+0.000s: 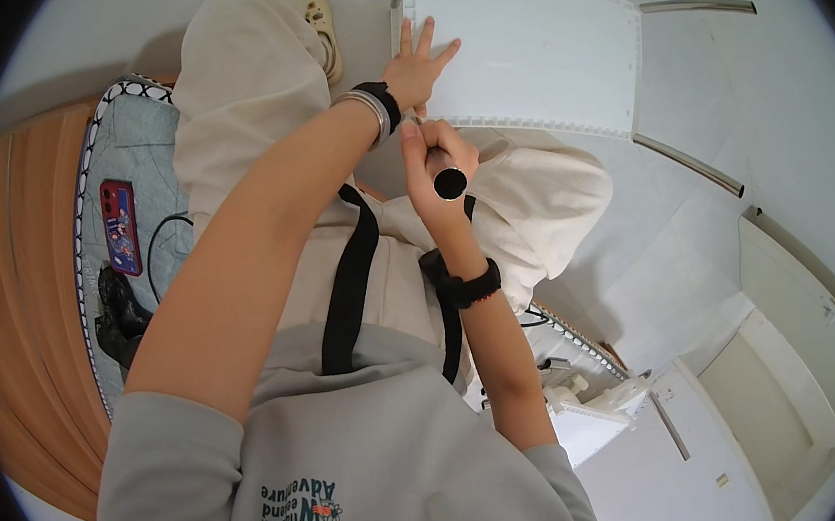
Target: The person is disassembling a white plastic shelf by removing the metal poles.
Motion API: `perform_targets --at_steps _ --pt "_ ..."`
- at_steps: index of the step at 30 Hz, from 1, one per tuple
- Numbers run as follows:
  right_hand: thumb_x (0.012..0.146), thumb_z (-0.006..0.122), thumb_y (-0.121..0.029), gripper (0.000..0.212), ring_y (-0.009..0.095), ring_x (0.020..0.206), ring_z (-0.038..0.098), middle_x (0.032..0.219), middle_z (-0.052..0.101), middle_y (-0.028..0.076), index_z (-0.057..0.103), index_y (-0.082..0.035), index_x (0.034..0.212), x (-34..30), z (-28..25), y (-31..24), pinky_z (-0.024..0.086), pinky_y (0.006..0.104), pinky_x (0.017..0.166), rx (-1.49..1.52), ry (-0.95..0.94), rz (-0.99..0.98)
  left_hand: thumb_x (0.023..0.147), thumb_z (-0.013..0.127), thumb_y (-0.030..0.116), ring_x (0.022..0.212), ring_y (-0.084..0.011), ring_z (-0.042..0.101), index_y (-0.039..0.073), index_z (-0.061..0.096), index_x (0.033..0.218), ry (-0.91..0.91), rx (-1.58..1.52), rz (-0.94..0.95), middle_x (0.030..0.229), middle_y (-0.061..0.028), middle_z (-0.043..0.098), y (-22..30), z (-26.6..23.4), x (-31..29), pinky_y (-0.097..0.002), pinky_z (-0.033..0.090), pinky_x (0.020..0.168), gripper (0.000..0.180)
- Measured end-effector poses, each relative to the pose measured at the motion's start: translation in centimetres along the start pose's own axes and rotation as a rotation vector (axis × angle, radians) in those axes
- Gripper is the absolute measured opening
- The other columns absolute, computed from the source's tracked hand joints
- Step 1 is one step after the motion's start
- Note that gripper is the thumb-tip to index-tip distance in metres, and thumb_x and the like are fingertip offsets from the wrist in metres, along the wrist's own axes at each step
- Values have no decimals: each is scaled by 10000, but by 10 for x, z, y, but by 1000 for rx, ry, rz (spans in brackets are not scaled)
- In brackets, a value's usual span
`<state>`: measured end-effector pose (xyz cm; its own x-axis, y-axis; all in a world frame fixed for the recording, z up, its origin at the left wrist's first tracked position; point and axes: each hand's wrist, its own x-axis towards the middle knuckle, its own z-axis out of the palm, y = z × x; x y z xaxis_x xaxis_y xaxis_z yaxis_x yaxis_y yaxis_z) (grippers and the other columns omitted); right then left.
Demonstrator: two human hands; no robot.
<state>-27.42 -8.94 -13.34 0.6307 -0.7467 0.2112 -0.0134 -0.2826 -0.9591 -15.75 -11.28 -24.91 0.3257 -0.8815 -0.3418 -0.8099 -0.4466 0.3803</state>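
Note:
A white plastic panel (537, 38) with a toothed rim lies in front of me. My left hand (414, 72) rests on its near left corner, fingers spread out flat. Just below, my right hand (442, 148) is wrapped round a metal tube (441, 162). The tube's dark round end points up towards me, while its other end, by the panel's edge, is hidden behind my hands. Two shiny metal tubes (698, 6) (690, 165) stick out from the panel's right corners.
At left, a phone in a red and blue case (120, 229) and a black bag-like item (118, 307) lie on a grey patterned mat (146, 136) beside wooden boards (34, 297). White panels and another metal tube (669, 425) are at lower right, near an open white box-like piece (780, 366).

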Motion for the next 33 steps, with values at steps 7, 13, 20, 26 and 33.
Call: perform_targets --at_steps 7,13,20,26,33 --pt "796 571 -5 300 38 502 275 508 359 -27 384 -17 563 5 -8 -10 246 202 441 23 -11 152 535 743 23 1267 -500 -36 307 121 1380 -35 54 -23 1429 -193 -34 4 1 3 -417 461 864 1087" --pt "786 578 -2 311 21 452 283 461 377 -17 375 -10 551 15 -6 -3 237 198 398 132 58 222 612 618 -32 1275 -488 -34 328 118 1379 21 41 -55 1435 -174 -51 5 6 3 -423 487 809 984" --pt "792 570 -6 312 24 458 271 456 356 -13 367 -11 554 10 -7 -8 333 187 487 13 40 110 478 710 2 1262 -509 -18 322 139 1373 18 31 -36 1429 -190 -30 1 2 4 -495 451 847 1109" --pt "793 566 -8 312 23 467 264 478 369 -19 369 -23 551 20 -9 -13 330 185 502 180 94 320 499 800 65 1291 -437 -68 330 74 1380 -20 12 -67 1433 -156 -88 4 -4 1 -441 479 834 1172" --pt "789 587 -43 311 45 489 281 491 367 -20 384 -10 556 12 -12 -9 261 212 447 78 109 236 484 803 54 1293 -428 -68 318 99 1379 -84 -14 -53 1433 -154 -89 9 -12 -2 -437 475 849 1168"
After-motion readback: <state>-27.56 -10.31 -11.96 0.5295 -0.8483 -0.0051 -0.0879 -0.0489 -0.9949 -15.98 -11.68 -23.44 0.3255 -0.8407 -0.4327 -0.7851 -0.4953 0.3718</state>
